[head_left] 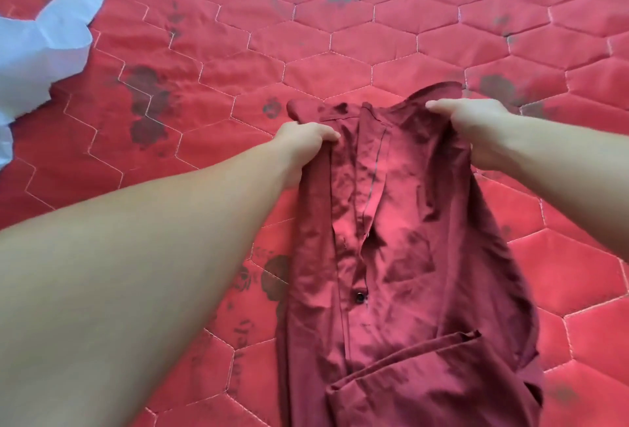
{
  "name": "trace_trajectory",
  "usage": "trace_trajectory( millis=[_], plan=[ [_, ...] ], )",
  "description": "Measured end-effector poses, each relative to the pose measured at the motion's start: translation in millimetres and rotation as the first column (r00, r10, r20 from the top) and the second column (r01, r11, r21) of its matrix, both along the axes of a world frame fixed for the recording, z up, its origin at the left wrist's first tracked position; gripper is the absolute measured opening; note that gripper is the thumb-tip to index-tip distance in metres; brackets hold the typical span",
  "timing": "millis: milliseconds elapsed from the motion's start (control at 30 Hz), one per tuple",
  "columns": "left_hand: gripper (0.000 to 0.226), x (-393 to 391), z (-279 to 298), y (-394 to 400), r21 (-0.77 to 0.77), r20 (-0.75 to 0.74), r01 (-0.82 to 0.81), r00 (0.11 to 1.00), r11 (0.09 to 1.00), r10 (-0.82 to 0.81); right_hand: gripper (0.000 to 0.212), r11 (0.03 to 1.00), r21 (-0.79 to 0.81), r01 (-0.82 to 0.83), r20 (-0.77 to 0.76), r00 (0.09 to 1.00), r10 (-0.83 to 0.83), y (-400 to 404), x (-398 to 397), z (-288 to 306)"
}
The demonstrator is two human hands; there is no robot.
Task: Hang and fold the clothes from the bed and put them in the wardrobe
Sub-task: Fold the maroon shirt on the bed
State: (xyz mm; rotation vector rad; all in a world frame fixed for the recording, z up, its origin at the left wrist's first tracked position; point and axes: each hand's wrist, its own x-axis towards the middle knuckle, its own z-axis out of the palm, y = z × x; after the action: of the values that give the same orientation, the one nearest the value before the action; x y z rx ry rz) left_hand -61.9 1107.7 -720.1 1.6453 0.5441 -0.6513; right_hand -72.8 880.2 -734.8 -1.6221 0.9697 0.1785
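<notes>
A dark red button-up shirt (401, 256) lies lengthwise on the bed, collar end away from me, its sides folded inward and a cuffed sleeve across its lower part. My left hand (303, 144) grips the shirt's upper left edge near the collar. My right hand (476, 127) grips the upper right shoulder edge, thumb on top. A black button shows on the placket.
The red quilted bed cover (374, 35) with hexagon stitching and dark flower prints fills the view. A light blue garment (44, 42) lies crumpled at the upper left, well apart from the shirt.
</notes>
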Motion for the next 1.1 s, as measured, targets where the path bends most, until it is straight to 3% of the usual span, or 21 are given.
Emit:
trace_trajectory(
  millis=[33, 100, 167, 367, 400, 467, 533, 600, 733, 900, 967, 1033, 1067, 1100],
  plan=[
    [0.04, 0.1, 5.4, -1.5, -0.031, 0.015, 0.0, 1.0, 1.0, 0.0, 0.069, 1.0, 0.01, 0.015, 0.042, 0.999, -0.016, -2.1, 3.5, 3.6],
    [0.024, 0.9, 15.2, -4.8, -0.089, 0.057, -0.028, 0.998, 0.996, 0.034, 0.033, 1.0, 0.007, 0.015, 0.156, 0.988, -0.016, -2.0, 3.9, 20.1],
    [0.03, -2.0, 23.2, -5.0, -0.163, 0.084, -0.034, 0.995, 0.986, 0.048, 0.008, 0.999, -0.039, -0.033, 0.242, 0.969, 0.041, 1.6, -3.3, 41.2],
    [0.045, -50.3, 47.0, 5.7, -0.348, 0.159, 0.056, 0.987, 0.936, 0.0, 0.015, 0.945, -0.251, -0.207, 0.391, 0.872, 0.295, -2.0, -90.6, 81.8],
    [0.044, -65.7, 45.7, 10.7, -0.291, 0.194, 0.1, 0.98, 0.952, -0.044, 0.016, 0.916, -0.316, -0.247, 0.388, 0.848, 0.362, -2.4, -113.8, 81.0],
    [0.034, -96.9, 40.2, 20.5, -0.023, 0.262, 0.185, 0.949, 0.982, -0.173, 0.01, 0.816, -0.453, -0.358, 0.303, 0.8, 0.519, -5.1, -163.0, 73.0],
    [0.019, -129.2, 28.0, 33.2, 0.163, 0.293, 0.256, 0.91, 0.953, -0.294, 0.012, 0.653, -0.598, -0.466, 0.139, 0.742, 0.656, -9.6, -208.1, 60.4],
    [0.027, -156.7, 12.0, 50.9, 0.269, 0.33, 0.329, 0.851, 0.905, -0.408, 0.014, 0.482, -0.686, -0.545, 0.015, 0.651, 0.759, -14.6, -240.5, 44.9],
    [0.016, -199.4, -4.8, 76.6, 0.554, 0.322, 0.444, 0.665, 0.704, -0.673, 0.015, 0.207, -0.767, -0.607, -0.159, 0.493, 0.856, -18.9, -279.6, 23.5],
    [0.006, -221.6, -0.4, 91.5, 0.701, 0.438, 0.354, 0.472, 0.619, -0.765, 0.011, 0.113, -0.829, -0.548, -0.182, 0.456, 0.871, -15.4, -300.8, 25.6],
    [0.026, -226.2, -0.8, 97.8, 0.785, 0.259, 0.447, 0.391, 0.428, -0.883, 0.007, 0.048, -0.796, -0.604, -0.248, 0.397, 0.884, -15.2, -309.6, 23.8],
    [0.052, -231.9, 1.1, 99.0, 0.815, 0.047, 0.541, 0.298, 0.209, -0.953, 0.014, 0.044, -0.749, -0.662, -0.307, 0.405, 0.861, -14.1, -313.3, 19.9],
    [0.06, -233.6, 4.7, 94.2, 0.799, 0.036, 0.562, 0.31, 0.214, -0.95, 0.022, 0.107, -0.743, -0.66, -0.284, 0.457, 0.843, -11.4, -311.7, 19.3],
    [0.063, -234.3, 9.6, 85.7, 0.771, 0.096, 0.557, 0.377, 0.308, -0.921, 0.028, 0.214, -0.75, -0.625, -0.219, 0.541, 0.812, -6.2, -307.2, 19.1]
  ],
)
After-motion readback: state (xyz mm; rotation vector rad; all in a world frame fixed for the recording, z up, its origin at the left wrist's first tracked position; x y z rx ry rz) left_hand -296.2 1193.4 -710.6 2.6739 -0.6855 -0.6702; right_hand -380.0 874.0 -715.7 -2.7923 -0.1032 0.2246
